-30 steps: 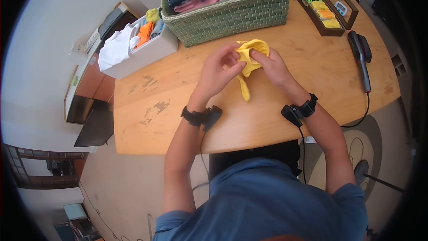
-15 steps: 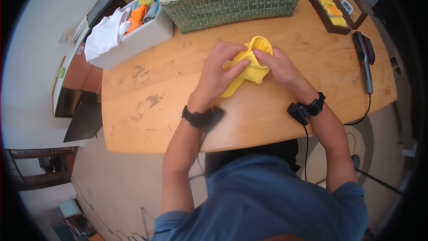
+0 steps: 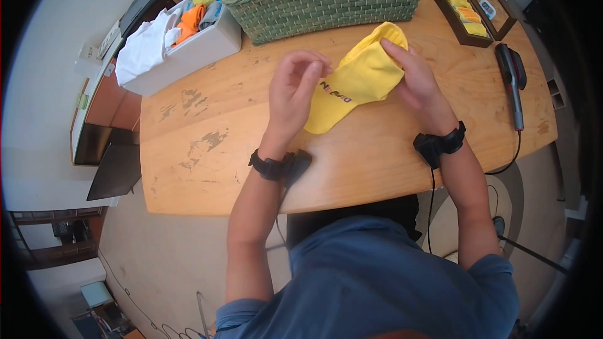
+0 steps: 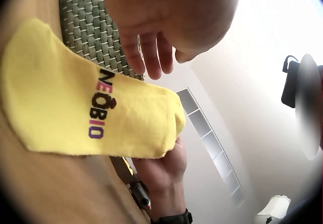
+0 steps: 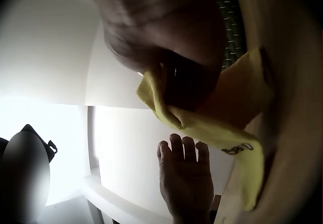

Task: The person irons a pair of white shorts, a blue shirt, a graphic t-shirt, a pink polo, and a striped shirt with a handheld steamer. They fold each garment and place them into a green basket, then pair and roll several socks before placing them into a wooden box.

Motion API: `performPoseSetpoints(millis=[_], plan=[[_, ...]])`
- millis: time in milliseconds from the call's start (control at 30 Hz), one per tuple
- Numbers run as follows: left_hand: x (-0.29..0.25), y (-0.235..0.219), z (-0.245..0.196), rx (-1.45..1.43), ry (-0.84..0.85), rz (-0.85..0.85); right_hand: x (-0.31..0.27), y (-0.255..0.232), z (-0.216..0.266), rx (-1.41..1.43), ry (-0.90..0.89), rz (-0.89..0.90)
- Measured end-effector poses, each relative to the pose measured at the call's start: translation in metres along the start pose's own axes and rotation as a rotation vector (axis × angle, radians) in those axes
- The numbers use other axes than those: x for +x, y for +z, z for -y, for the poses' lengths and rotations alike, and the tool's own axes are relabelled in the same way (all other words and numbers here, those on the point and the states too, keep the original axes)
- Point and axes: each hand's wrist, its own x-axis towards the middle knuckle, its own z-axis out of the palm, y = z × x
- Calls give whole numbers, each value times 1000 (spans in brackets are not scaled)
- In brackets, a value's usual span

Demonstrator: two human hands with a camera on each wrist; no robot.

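A yellow sock with lettering on its side hangs spread out over the wooden table, its cuff at the upper right. The right hand pinches the cuff, thumb on the near face and fingers behind. Just left of the sock, the left hand is raised with relaxed, slightly bent fingers, apart from the cloth. In the left wrist view the printed sock lies below the left hand. The right wrist view has the sock hanging from the right hand, with the left hand beyond.
A green woven basket of clothes stands at the table's back, beside a white bin of clothes at left. At right are a divided box with yellow items and a dark handheld device with a cord.
The bunched sock has been opened out, and its lettering now shows. The right hand has moved up and right with the cuff; the left hand has let go and moved slightly left.
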Motion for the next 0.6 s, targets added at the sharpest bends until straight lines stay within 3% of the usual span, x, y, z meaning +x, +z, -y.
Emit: performPoseSetpoints(millis=[233, 333, 433, 533, 600], plan=[[-5, 6, -5, 391, -133, 299, -2, 3, -16, 15, 92, 118], [-4, 1, -4, 360, -145, 166, -2, 3, -10, 31, -7, -11], [2, -8, 9, 271, 81, -18, 5, -14, 4, 127, -121, -106], [1, -9, 3, 2, -76, -178, 7, -19, 13, 255, -152, -120], [0, -13, 2, -15, -108, -131, 6, -19, 16, 305, -178, -138]])
